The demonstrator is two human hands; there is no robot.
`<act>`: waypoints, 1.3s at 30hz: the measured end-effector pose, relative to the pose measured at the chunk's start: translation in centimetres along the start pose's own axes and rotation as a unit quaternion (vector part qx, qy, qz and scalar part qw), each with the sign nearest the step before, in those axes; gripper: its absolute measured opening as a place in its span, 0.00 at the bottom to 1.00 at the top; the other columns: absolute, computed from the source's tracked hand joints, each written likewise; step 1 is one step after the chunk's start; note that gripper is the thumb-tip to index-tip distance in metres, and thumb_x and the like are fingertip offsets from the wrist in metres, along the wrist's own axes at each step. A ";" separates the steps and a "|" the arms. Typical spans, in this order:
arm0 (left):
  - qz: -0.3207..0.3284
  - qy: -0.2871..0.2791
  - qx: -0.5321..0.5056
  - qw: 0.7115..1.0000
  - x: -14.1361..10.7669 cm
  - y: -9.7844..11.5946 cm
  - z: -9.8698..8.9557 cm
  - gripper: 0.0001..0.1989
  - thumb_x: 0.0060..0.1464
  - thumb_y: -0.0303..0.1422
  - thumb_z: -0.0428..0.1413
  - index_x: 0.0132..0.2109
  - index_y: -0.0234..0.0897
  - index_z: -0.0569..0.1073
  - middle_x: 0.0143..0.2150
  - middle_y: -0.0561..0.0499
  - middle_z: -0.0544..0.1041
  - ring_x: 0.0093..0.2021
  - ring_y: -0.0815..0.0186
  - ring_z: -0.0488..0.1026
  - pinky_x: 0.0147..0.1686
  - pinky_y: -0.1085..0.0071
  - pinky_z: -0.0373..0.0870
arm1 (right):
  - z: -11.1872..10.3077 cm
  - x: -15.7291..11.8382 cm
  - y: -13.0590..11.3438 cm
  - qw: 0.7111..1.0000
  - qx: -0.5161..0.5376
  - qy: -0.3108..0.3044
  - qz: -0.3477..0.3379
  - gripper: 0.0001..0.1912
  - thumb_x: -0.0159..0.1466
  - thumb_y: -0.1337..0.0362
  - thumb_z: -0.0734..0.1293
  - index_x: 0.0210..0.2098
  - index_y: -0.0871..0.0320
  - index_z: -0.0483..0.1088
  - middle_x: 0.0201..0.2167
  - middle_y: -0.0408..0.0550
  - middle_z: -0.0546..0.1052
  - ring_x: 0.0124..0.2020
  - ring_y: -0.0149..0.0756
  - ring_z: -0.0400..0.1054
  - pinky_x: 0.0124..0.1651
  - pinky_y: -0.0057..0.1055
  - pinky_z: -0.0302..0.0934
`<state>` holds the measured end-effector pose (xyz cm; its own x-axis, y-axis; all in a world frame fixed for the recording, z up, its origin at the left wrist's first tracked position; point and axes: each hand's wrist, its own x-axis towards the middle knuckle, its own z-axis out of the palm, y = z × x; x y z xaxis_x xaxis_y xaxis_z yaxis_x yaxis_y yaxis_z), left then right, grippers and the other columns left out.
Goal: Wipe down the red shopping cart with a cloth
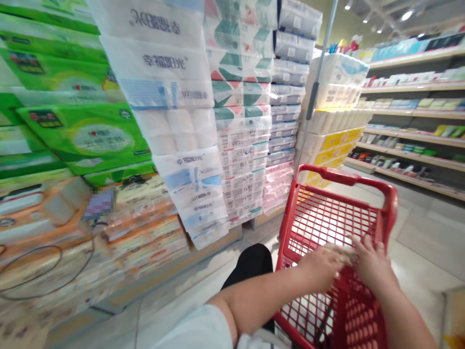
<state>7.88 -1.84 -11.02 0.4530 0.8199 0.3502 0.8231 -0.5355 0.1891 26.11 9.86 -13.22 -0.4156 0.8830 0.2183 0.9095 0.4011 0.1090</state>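
Note:
A red plastic shopping basket cart [336, 198] with lattice walls and a raised handle stands in front of me, tilted in view. Over it, both of my arms reach forward. My left hand [319, 269] is closed around a crumpled beige cloth-like piece [341, 251], blurred by motion. At the other end of that piece is my right hand [372, 261], its fingers bent and a little apart, gripping the edge. The exact kind of the beige piece cannot be made out. Part of the cart's inside lies hidden beneath my hands and forearms.
Wrapped toilet-paper packs [178, 131] rise in tall stacks on the left, beside green tissue packs [98, 133]. Orange packs [156, 228] lie low, near a cable [90, 247]. A metal pole [321, 68] stands behind the cart. Stocked shelves [417, 114] line the far right.

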 end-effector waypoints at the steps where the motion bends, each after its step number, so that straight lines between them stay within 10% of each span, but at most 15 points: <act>1: -0.053 0.010 -0.004 0.999 -0.1 -0.5 -0.5 0.20 0.54 0.25 0.51 0.55 0.33 0.69 0.59 0.45 0.69 0.59 0.59 0.63 0.59 0.63 0.62 | -0.6 -0.1 -0.3 1.000 0.007 0.003 0.010 0.38 0.57 0.71 0.61 0.67 0.53 0.53 0.67 0.59 0.55 0.65 0.65 0.48 0.55 0.53 0.56; 5: -0.238 0.027 -0.002 0.971 0.3 -1.4 -1.3 0.26 0.52 0.26 0.54 0.59 0.32 0.66 0.60 0.41 0.67 0.57 0.55 0.64 0.58 0.59 0.63 | -2.7 0.2 -1.5 0.998 0.031 -0.039 0.050 0.39 0.57 0.75 0.61 0.67 0.51 0.54 0.68 0.57 0.52 0.67 0.61 0.44 0.60 0.52 0.51; 10: -0.064 -0.019 -0.029 0.997 0.2 -0.1 -0.4 0.25 0.54 0.22 0.49 0.58 0.41 0.68 0.60 0.49 0.69 0.55 0.58 0.64 0.51 0.63 0.70 | -3.8 0.5 -1.9 0.993 0.072 -0.064 0.071 0.36 0.60 0.75 0.62 0.66 0.50 0.55 0.69 0.57 0.49 0.69 0.60 0.40 0.63 0.52 0.47; 15: -0.252 0.014 0.025 0.967 0.9 -1.9 -1.3 0.27 0.51 0.22 0.53 0.59 0.33 0.67 0.60 0.42 0.68 0.55 0.56 0.65 0.57 0.59 0.65 | -4.4 0.3 -1.9 0.990 0.088 -0.072 0.081 0.43 0.55 0.82 0.61 0.67 0.49 0.53 0.70 0.55 0.47 0.70 0.58 0.37 0.65 0.51 0.44; 21: -0.085 -0.016 0.015 0.996 0.8 -0.9 -0.2 0.27 0.55 0.19 0.47 0.60 0.40 0.67 0.61 0.50 0.69 0.55 0.59 0.64 0.54 0.63 0.68 | -4.5 0.3 -2.0 0.988 0.108 -0.068 0.083 0.39 0.58 0.80 0.61 0.66 0.49 0.54 0.70 0.56 0.46 0.70 0.57 0.35 0.65 0.52 0.43; 26: -0.228 0.016 0.046 0.972 0.9 -2.7 -1.0 0.26 0.52 0.21 0.53 0.59 0.34 0.68 0.60 0.44 0.69 0.54 0.57 0.65 0.58 0.58 0.64 | -4.3 0.4 -1.9 0.987 0.115 -0.068 0.088 0.44 0.54 0.83 0.60 0.66 0.48 0.54 0.70 0.54 0.47 0.70 0.57 0.34 0.66 0.51 0.41; 32: -0.080 -0.010 0.008 0.997 0.4 -1.1 -0.5 0.26 0.55 0.18 0.46 0.59 0.41 0.69 0.61 0.51 0.69 0.56 0.60 0.64 0.54 0.62 0.68 | -4.0 0.5 -1.9 0.987 0.118 -0.068 0.089 0.43 0.55 0.81 0.62 0.66 0.48 0.54 0.70 0.53 0.48 0.70 0.56 0.34 0.65 0.51 0.41; 36: -0.197 0.020 0.024 0.980 0.6 -1.5 -1.3 0.26 0.54 0.19 0.47 0.58 0.39 0.69 0.60 0.48 0.70 0.53 0.59 0.66 0.55 0.59 0.67 | -4.3 0.4 -1.9 0.987 0.116 -0.071 0.090 0.44 0.54 0.81 0.62 0.67 0.48 0.53 0.71 0.53 0.46 0.70 0.55 0.33 0.65 0.50 0.42; 39: -0.159 -0.012 -0.007 0.987 1.0 -0.1 -0.8 0.27 0.53 0.17 0.47 0.58 0.40 0.69 0.60 0.49 0.70 0.53 0.59 0.66 0.54 0.60 0.69 | -4.6 0.4 -1.9 0.985 0.126 -0.072 0.091 0.41 0.56 0.79 0.63 0.66 0.49 0.54 0.70 0.54 0.47 0.70 0.56 0.34 0.65 0.52 0.41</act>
<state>8.03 -1.12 -9.92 0.1811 0.9513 0.2496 0.9205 -0.2533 0.2976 24.12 8.33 -8.88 -0.2570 0.9639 0.0695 0.9497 0.2652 -0.1665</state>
